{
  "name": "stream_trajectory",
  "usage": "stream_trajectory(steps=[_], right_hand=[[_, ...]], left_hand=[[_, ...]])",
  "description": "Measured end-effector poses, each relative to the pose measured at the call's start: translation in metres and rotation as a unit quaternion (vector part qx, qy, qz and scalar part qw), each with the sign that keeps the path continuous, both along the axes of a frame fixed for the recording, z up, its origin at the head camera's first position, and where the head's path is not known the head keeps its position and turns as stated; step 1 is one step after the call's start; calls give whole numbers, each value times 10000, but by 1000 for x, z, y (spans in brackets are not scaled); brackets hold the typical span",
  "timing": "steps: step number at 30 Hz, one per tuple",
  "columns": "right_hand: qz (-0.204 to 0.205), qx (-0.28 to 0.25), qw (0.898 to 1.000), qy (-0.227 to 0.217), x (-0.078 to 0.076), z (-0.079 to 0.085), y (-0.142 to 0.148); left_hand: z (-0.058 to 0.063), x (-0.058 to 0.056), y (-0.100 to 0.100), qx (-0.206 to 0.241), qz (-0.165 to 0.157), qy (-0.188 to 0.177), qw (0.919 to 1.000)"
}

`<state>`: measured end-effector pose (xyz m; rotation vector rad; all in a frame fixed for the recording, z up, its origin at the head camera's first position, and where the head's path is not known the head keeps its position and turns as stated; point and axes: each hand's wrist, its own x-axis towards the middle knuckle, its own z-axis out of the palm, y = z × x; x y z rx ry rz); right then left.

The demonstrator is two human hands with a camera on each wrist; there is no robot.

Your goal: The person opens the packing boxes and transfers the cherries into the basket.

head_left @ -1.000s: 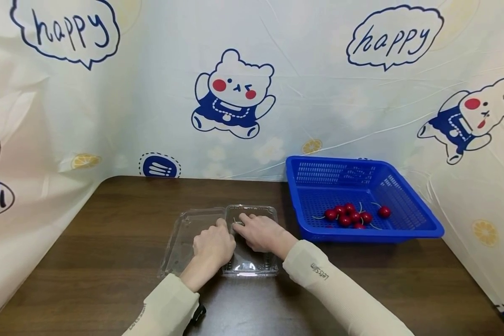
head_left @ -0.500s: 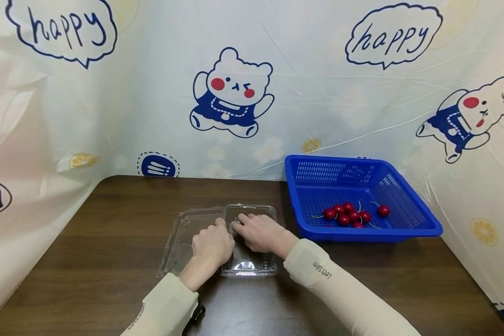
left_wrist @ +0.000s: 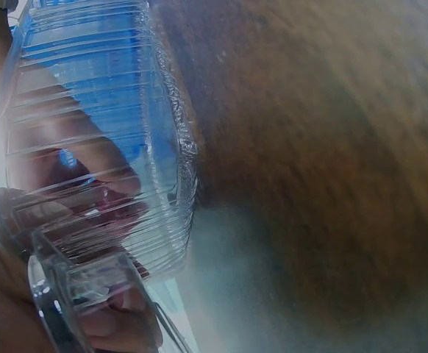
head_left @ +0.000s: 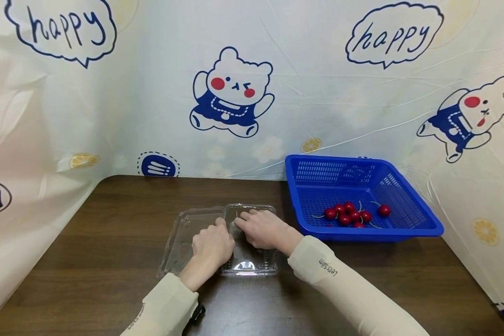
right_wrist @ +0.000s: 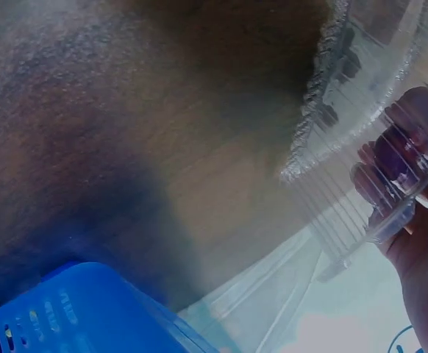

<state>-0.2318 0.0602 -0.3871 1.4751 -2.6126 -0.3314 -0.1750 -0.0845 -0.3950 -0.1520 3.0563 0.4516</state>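
Observation:
A clear plastic clamshell box [head_left: 249,268] lies spread on the table, its lid [head_left: 182,240] folded out to the left. My left hand [head_left: 214,242] grips the box where lid and base meet; in the left wrist view its fingertips [left_wrist: 126,331] curl at the plastic edge. Reaching into the far left part of the base, my right hand [head_left: 264,228] has bent fingers around a dark red cherry [right_wrist: 396,151], visible through the ribbed wall. A thin stem sticks up beside those fingers in the head view, where the cherry itself is hidden.
To the right of the box stands a blue perforated plastic basket [head_left: 369,235] with several red cherries [head_left: 344,219] on its floor. The brown wooden table [head_left: 88,280] meets a printed cloth backdrop [head_left: 311,102] at its far edge.
Inside the box, my right hand has risen slightly and shifted a little to the right, its forearm following. My left hand keeps its place on the box.

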Motion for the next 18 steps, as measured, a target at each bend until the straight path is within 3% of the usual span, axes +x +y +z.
stream_trajectory(steps=[10,18], right_hand=[[10,-39,10000,56,1,10,1],[200,-378,9989,179,-2,21,5]], left_hand=[[0,0,1,42,6,80,10000],[0,0,0,-9,-30,53,10000]])
